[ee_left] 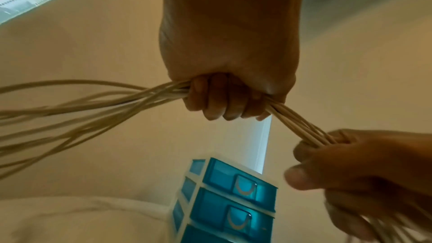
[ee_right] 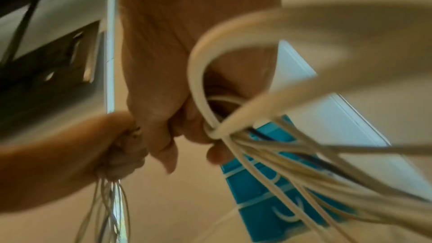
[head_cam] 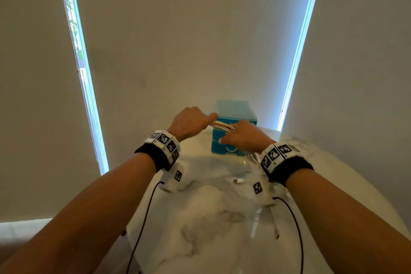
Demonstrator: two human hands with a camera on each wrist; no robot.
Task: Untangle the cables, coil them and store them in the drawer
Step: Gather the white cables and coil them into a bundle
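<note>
Left hand [head_cam: 191, 123] and right hand [head_cam: 244, 136] are both fisted tight around the same bundle of thin cream-white cables [head_cam: 223, 127] at frame centre, just in front of the small blue translucent plastic drawer unit [head_cam: 236, 111] on the white marble table [head_cam: 213, 218].

The place looked like a room in a home. A round white marble-patterned worktop [head_cam: 213, 218] stood close against a plain cream wall [head_cam: 189, 40]. On the far edge of the worktop sat a small translucent blue plastic drawer unit [head_cam: 235, 118] with three stacked drawers and curved white handles. Either side of the unit, narrow strips of daylight [head_cam: 298, 51] showed past pale roller blinds, with a beaded pull chain [head_cam: 83, 87] hanging at the left strip.
</note>
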